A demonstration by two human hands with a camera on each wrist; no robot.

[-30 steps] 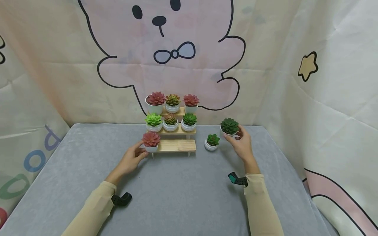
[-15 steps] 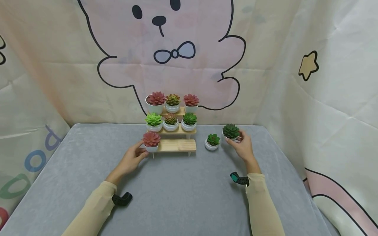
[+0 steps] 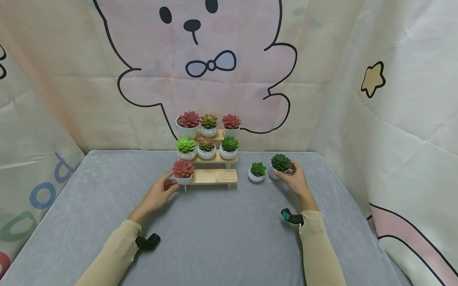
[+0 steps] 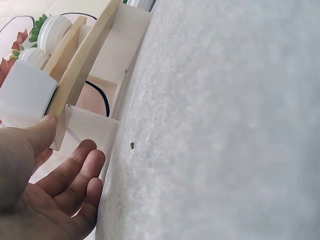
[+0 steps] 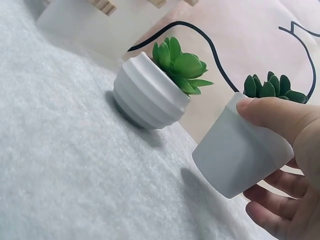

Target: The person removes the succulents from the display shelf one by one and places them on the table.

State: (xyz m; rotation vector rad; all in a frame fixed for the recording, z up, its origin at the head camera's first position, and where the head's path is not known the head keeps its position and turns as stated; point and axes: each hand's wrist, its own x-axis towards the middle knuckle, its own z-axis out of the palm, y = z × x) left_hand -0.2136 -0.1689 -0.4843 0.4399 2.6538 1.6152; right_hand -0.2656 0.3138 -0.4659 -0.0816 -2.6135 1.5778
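Beige-sleeved left hand (image 3: 155, 194) touches the lower left end of the wooden stand (image 3: 214, 176), beside the red succulent (image 3: 183, 168); whether it grips, cannot tell; next, on the table (image 3: 214, 238), a ribbed pot (image 3: 255, 178); just right of it, a smooth white pot (image 5: 235, 150) pinched in the right hand (image 3: 296, 179), apparently just above the table; likely light, stiff, slightly slippery; best taken by the wall, below its dark leaves (image 5: 269, 88).

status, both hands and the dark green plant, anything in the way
Left hand at bottom red plant. Right hand gripping dark green plant. Small green plant stands between it and rack.
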